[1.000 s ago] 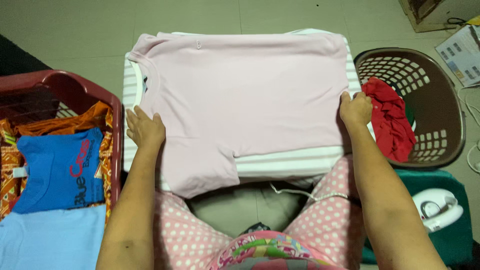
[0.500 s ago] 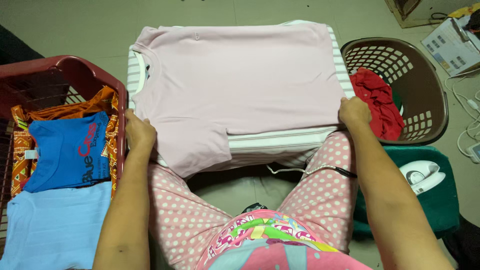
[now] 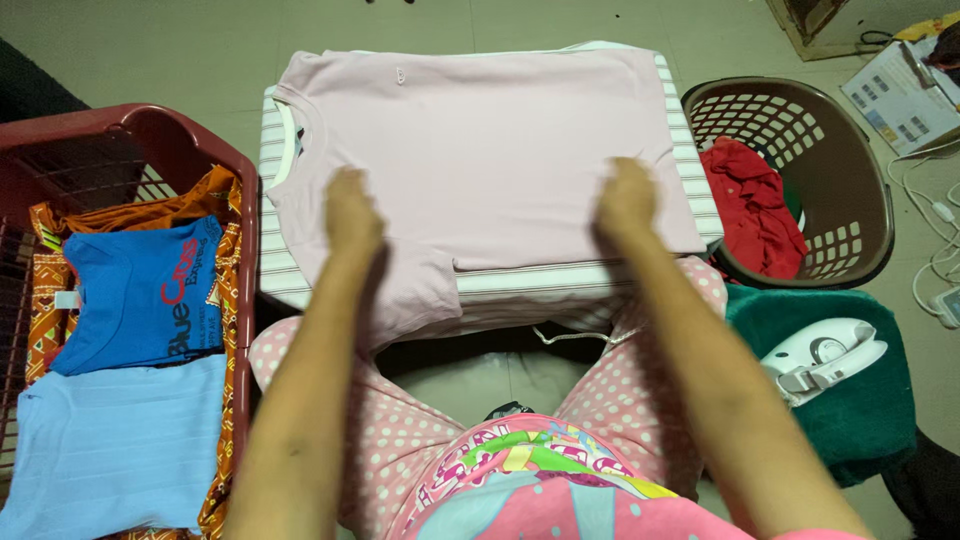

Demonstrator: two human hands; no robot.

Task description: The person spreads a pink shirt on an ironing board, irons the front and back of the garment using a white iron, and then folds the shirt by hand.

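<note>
Head camera shows our left hand (image 3: 352,208) and right hand (image 3: 626,196) pressed flat, fingers released, on the pale pink cotton T-shirt (image 3: 480,150), which lies spread over the striped padded bench (image 3: 560,283), apparently to keep the fabric smooth and flat.

Both arms reach forward, left hand (image 3: 352,210) and right hand (image 3: 626,197) palm-down.

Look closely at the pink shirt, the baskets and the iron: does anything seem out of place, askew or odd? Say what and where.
Little stands out. The pink shirt lies flat on the striped board, but one sleeve hangs over the near edge. Both hands, left hand and right hand, rest on it. The white iron lies tilted on a green cloth.
</note>
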